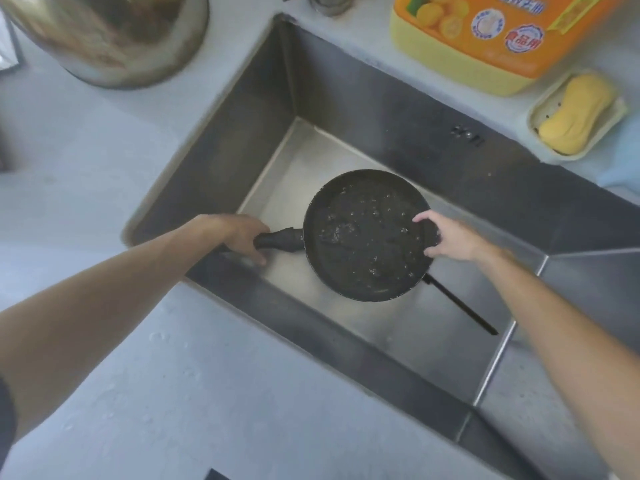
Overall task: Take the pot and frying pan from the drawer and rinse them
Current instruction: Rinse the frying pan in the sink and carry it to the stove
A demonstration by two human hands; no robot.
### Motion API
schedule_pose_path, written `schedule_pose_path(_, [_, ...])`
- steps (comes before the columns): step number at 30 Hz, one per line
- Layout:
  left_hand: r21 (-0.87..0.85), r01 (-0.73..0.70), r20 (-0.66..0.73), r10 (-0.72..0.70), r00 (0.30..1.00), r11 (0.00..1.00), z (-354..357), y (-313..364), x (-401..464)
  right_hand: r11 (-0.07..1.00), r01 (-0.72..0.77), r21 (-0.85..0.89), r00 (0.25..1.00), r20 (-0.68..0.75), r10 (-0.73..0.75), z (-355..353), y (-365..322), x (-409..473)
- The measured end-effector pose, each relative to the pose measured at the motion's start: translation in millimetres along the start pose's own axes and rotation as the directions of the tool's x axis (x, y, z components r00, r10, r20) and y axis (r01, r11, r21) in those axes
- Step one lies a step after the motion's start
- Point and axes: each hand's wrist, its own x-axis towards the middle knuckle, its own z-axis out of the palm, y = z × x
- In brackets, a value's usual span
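Two hands on the wet frying pan (367, 237) over the sink (249, 109): my left hand (239, 237) closed around its handle, my right hand (446, 237) pinching the right rim.

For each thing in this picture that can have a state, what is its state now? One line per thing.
Pan: wet with droplets, held over the sink.
Left hand: closed on the pan handle.
Right hand: fingers on the pan's rim.
Sink: no standing water seen.
Pot: on the counter, blurred.
Soap: lying in its dish.
Detergent bottle: upright; cap out of view.
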Motion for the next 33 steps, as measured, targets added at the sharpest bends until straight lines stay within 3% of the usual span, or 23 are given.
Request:
schedule_pose_path(5, [0.105,-0.018,-0.202,0.039,0.979,0.994,5.3,5.9,2.3,0.998,0.017,0.058,0.996,-0.092,-0.011,6.4,5.5,-9.3])
schedule_pose_path(9, [0.173,-0.034,-0.363,0.096,0.927,0.984,-7.7,4.6,-16.1,0.992,0.093,0.081,0.937,-0.346,-0.059,19.1,9.6,-40.3])
schedule_pose_path(14, [0.165,-0.179,-0.566,0.241,0.788,0.97,-10.7,2.1,-47.7,0.977,0.214,0.026,0.693,-0.709,-0.133,32.8,4.0,-78.6])
schedule_pose_path(17, [0.233,-0.201,-0.65,0.306,0.695,0.951,-6.8,2.9,-62.2,0.968,0.251,-0.015,0.558,-0.815,-0.157,34.4,2.5,-92.1])
schedule_pose_path(21, [0.348,-0.246,-0.761,0.426,0.49,0.905,2.1,3.2,-85.4,0.955,0.25,-0.161,0.297,-0.926,-0.234,14.0,-5.1,-114.6])
schedule_pose_path(24, [0.381,-0.261,-0.815,0.455,0.359,0.887,-2.0,5.6,-104.2,0.961,0.172,-0.215,0.23,-0.94,-0.252,-10.6,-13.2,-140.6])
schedule_pose_path(27, [0.324,-0.266,-0.87,0.396,0.294,0.908,-7.6,12.9,-127.0,0.956,0.201,-0.214,0.302,-0.915,-0.268,-29.9,-19.3,-168.5])
schedule_pose_path(30, [0.198,-0.297,-0.904,0.291,0.313,0.934,-17.1,21.3,-155.0,0.95,0.312,-0.008,0.523,-0.833,-0.178,-42.6,-26.3,-199.2])
schedule_pose_path(33, [0.226,-0.345,-0.874,0.345,0.341,0.911,-34.4,25.4,-183.3,0.934,0.253,0.254,0.783,-0.62,-0.043,-56.8,-30.0,-234.8])
